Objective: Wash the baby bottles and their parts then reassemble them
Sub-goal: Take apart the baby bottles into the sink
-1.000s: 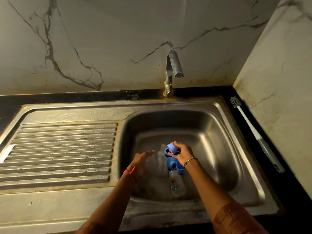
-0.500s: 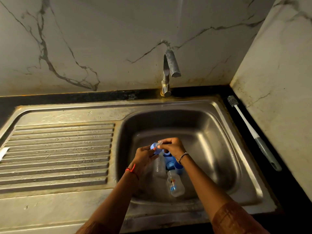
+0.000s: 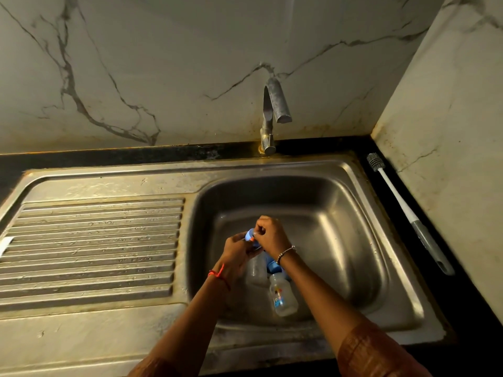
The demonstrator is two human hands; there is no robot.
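Home kitchen. Steel sink (image 3: 402, 268) with ribbed drainboard (image 3: 92, 248) set in dark counter (image 3: 473, 295); tap (image 3: 272, 115) at veined marble wall (image 3: 163, 63); bottle brush (image 3: 408, 210) beside basin.

Left hand (image 3: 237, 253), right hand (image 3: 273, 235), fingers curled

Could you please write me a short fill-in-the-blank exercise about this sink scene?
The left hand and right hand both hold a ____ part.
A clear ____ lies in the sink.
The brush lies ____ of the sink.
No ____ runs from the tap.
Missing: blue; bottle; right; water.
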